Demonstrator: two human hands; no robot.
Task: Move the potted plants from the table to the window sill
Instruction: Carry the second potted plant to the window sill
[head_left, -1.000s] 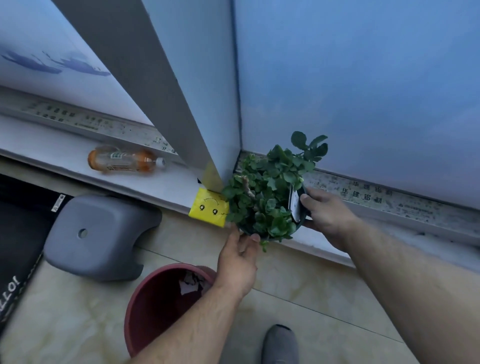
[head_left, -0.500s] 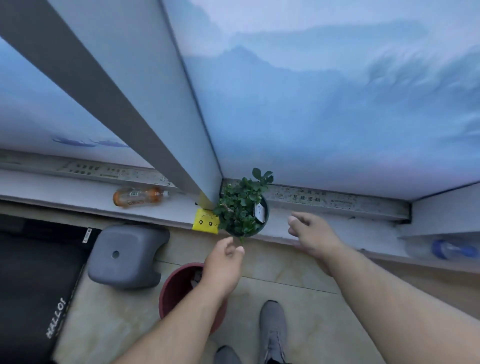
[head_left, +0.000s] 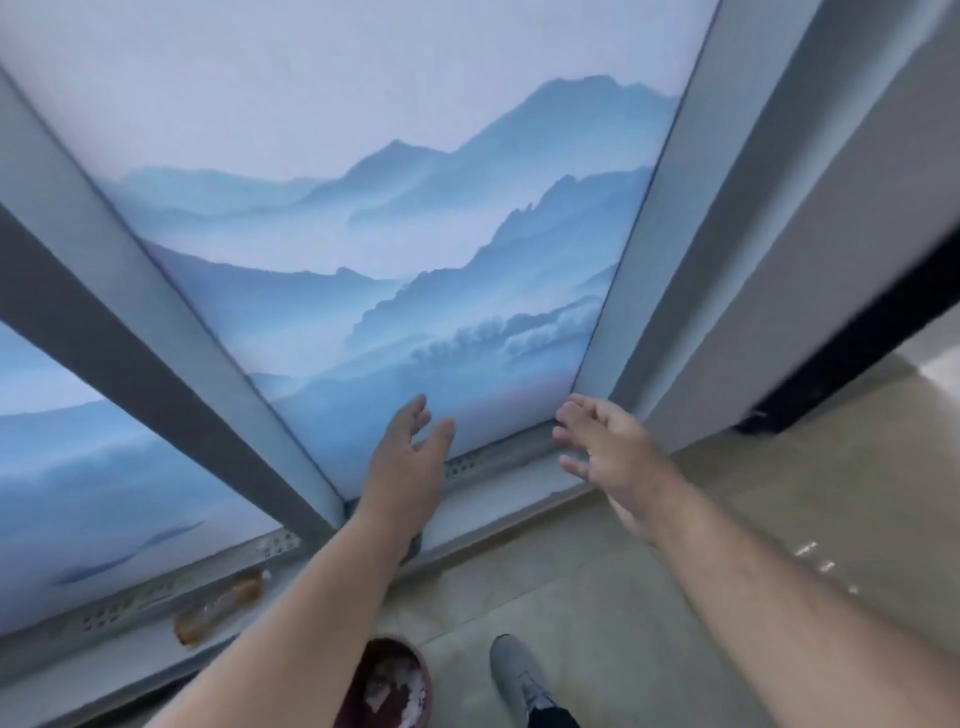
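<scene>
Both of my hands are lifted in front of the window and hold nothing. My left hand (head_left: 410, 457) has its fingers spread loosely, and so does my right hand (head_left: 608, 447). The white window sill (head_left: 493, 514) runs below them along the window with the printed mountain scene. My left forearm hides the potted plant on the sill; only a dark sliver of its pot (head_left: 414, 546) shows beside the arm.
An orange bottle (head_left: 218, 608) lies on the sill to the left. A dark red bin (head_left: 384, 686) with paper scraps stands on the tiled floor below, beside my grey shoe (head_left: 519, 680). A grey window post (head_left: 156, 379) crosses the left side.
Both hands have let go of the potted plant and risen away from it. The view has tilted up and to the right, so the plant is now behind my left forearm.
</scene>
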